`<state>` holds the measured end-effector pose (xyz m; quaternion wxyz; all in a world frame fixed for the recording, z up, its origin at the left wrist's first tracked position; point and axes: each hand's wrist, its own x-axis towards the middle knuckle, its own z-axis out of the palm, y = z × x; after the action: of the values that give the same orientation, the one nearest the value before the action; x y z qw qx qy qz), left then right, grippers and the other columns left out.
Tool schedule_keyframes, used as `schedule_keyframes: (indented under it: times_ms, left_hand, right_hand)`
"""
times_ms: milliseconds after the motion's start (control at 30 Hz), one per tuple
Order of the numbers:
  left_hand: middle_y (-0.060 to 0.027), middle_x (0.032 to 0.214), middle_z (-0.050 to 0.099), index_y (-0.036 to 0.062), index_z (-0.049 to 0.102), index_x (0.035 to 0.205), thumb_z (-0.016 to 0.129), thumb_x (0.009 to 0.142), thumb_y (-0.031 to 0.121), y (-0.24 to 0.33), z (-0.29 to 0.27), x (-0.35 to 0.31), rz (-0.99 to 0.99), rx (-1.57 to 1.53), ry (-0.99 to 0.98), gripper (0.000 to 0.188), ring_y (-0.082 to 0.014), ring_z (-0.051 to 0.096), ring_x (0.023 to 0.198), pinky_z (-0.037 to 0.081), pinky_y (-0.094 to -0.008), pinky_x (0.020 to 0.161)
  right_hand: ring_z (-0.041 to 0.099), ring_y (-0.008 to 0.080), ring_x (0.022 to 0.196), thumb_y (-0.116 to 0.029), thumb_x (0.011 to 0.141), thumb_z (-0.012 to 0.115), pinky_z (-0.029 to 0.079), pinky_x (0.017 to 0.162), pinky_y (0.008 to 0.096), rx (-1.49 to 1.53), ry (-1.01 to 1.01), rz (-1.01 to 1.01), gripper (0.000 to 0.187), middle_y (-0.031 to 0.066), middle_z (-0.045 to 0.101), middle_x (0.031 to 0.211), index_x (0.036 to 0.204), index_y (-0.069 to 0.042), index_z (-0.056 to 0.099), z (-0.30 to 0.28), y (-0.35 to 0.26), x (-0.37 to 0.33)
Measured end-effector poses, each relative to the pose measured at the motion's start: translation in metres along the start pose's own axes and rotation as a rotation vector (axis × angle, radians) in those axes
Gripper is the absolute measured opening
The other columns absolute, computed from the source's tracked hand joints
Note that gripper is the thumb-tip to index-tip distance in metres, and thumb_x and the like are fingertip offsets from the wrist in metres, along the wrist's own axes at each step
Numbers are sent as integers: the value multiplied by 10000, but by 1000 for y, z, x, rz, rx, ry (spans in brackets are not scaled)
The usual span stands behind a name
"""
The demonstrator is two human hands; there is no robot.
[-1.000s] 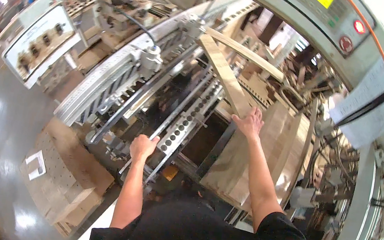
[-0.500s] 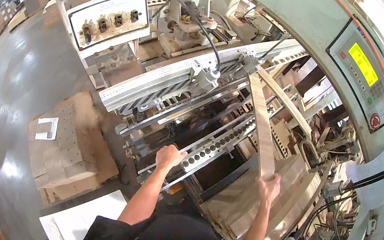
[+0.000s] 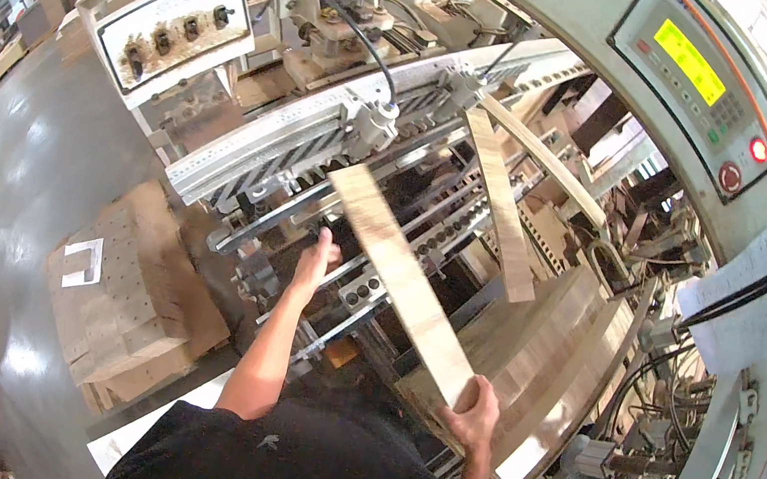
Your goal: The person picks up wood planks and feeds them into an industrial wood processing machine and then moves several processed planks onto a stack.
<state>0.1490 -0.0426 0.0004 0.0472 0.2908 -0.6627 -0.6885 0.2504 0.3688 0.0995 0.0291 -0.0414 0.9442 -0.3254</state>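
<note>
Newly lifted: one cardboard bundle [image 3: 402,281], two hands

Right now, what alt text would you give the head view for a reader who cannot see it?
A person lifts a bundle of flat cardboard sheets, the right hand gripping its near end and the left hand against its far side, above the metal rails of a large machine. More cardboard stands stacked at right, a control panel above.

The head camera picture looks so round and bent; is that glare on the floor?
Head view: fisheye bending curves the machine rails and blackens the corners; overhead lights glare off the grey floor; the top right edge is washed out; the right hand and its stack of cardboard sheets stay fairly sharp.
</note>
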Motion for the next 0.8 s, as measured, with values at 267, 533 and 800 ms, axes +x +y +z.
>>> schedule_keyframes:
  times_ms: [267,533,800]
  left_hand:
    - [-173,1257,629,-45,537,1334,552,1015,426,-3,39,77,-134,-366,182,568,-244,621,1053,500,-393,879]
    - [-301,1282,578,-131,452,1285,445,1047,421,49,96,83,-181,-164,258,601,-365,583,1193,456,-432,988]
    - [-317,1028,673,-176,451,1233,442,1035,408,67,103,99,-134,-59,559,616,-442,662,992,528,-483,843]
  right_hand:
    - [539,374,1168,-316,576,831,362,1063,460,-132,-182,-89,899,198,595,1214,1349,-18,481,37,-7,29]
    - [506,343,1214,-272,613,812,343,1046,491,-465,78,-34,855,162,567,1242,1356,-42,458,49,0,85]
    - [553,355,1039,-184,688,685,405,903,477,-462,47,-44,588,161,587,1089,1235,-36,526,65,-10,111]
